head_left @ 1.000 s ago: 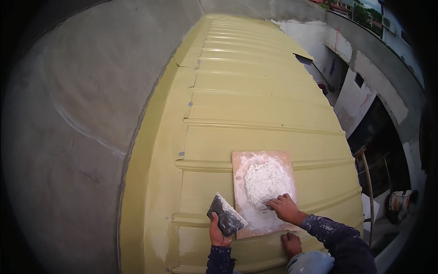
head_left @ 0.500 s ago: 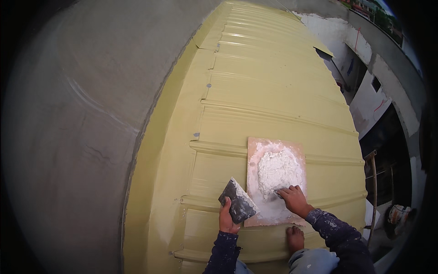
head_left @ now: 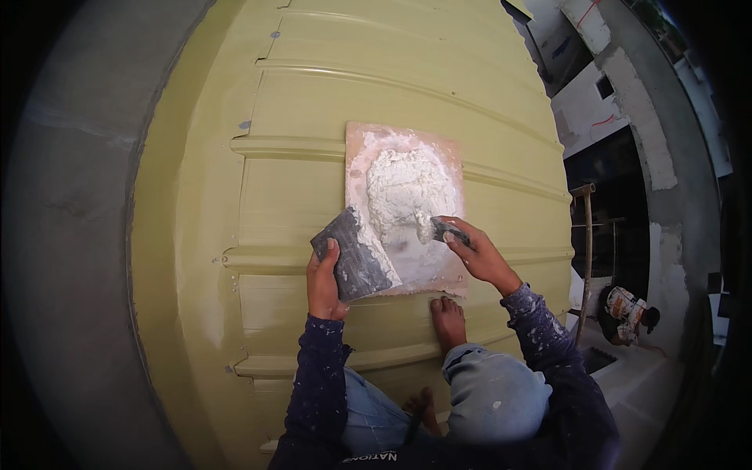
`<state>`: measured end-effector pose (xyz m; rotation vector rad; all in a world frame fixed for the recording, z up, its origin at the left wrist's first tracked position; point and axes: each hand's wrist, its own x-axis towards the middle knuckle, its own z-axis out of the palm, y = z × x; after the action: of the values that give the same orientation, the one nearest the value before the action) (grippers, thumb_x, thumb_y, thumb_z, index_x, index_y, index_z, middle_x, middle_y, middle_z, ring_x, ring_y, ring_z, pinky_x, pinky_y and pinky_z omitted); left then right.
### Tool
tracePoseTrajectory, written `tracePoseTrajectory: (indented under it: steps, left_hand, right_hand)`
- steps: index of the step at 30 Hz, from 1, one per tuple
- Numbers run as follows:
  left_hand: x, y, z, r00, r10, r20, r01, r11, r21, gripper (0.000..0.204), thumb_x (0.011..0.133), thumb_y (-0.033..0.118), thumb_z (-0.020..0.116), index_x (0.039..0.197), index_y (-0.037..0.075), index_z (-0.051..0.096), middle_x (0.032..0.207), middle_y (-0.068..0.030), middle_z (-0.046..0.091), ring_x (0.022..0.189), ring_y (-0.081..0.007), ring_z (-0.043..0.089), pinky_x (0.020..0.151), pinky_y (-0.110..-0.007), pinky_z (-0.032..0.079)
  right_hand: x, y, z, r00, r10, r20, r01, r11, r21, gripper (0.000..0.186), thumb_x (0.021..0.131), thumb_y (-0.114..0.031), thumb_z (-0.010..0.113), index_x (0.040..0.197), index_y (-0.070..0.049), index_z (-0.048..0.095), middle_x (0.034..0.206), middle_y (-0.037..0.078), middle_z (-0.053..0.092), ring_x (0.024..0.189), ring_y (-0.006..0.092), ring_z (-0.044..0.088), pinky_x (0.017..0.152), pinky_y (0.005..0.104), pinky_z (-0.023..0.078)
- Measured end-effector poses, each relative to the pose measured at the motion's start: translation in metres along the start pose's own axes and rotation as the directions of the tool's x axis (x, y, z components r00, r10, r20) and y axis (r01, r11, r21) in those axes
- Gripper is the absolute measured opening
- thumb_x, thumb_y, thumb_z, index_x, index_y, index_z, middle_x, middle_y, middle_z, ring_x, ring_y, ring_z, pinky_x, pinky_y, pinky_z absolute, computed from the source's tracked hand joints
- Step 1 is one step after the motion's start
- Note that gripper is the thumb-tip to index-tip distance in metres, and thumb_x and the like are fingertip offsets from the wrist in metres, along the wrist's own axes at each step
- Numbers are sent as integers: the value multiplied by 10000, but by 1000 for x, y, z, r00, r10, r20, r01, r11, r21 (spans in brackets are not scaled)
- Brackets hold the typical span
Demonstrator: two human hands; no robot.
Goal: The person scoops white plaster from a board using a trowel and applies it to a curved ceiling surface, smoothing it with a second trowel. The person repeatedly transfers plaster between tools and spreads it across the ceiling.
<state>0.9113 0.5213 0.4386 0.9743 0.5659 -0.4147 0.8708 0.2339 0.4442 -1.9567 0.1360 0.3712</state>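
White paste [head_left: 411,182] sits heaped on a square board [head_left: 358,145], and both hands are busy around it!
Here's the right hand [head_left: 487,260], fingers closed round a small dark scraper [head_left: 450,229], a dollop of paste at its tip, right over the board's smeared lower half; over on the left, the left hand [head_left: 321,286] grips a broad grey blade [head_left: 350,254], tilted at the board's edge (paste all down one side, too). Under it all runs the ribbed yellow roof [head_left: 294,192], a bare foot [head_left: 449,319] just below the board, a grey wall [head_left: 78,204] flanking the left.
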Motion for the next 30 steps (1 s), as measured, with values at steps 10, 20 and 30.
tracePoseTrajectory:
  steps: [10, 20, 30]
  left_hand:
    - [-7, -21, 40, 945, -290, 151, 314, 933, -174, 383, 1016, 308, 541, 1279, 30, 531, 1128, -81, 648, 919, -174, 663, 801, -351, 566]
    - [-21, -13, 33, 937, -237, 255, 289, 939, -188, 444, 1026, 316, 493, 1368, 35, 462, 1263, -131, 610, 1077, -246, 643, 913, -384, 539]
    - [-15, -23, 23, 959, -214, 187, 240, 961, -134, 445, 1034, 314, 476, 1384, 42, 440, 1265, -97, 601, 1108, -229, 627, 939, -395, 531]
  right_hand:
    - [-14, -4, 19, 704, -709, -29, 690, 694, -206, 479, 917, -154, 651, 1351, -172, 450, 1311, 142, 533, 1192, 399, 528, 1001, 484, 431]
    - [-12, -12, 26, 705, -681, 200, 694, 602, -394, 434, 728, -131, 776, 1150, -197, 696, 1321, 86, 531, 1229, 371, 470, 1020, 482, 422]
    - [-8, 6, 20, 869, -479, 124, 469, 718, -514, 498, 792, 13, 653, 1255, -168, 628, 1337, 120, 527, 1220, 387, 471, 1038, 460, 423]
